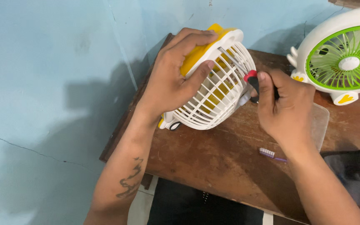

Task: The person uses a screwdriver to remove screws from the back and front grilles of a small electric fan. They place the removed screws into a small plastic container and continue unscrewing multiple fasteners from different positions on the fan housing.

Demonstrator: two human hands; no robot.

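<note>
A small yellow and white table fan (213,89) lies tilted on a brown wooden table (221,162), its white grille facing up and right. My left hand (173,77) grips the fan over its top rim, thumb on the grille. My right hand (282,108) holds a screwdriver (251,79) with a red and black handle; its metal shaft points up-left against the grille near the rim.
A second fan with green blades and a white body (342,58) stands at the table's back right. A purple toothbrush (271,155) lies near my right wrist, beside a clear plastic sheet (319,121). Dark cloth (355,166) sits at the right edge. A pale blue wall is behind.
</note>
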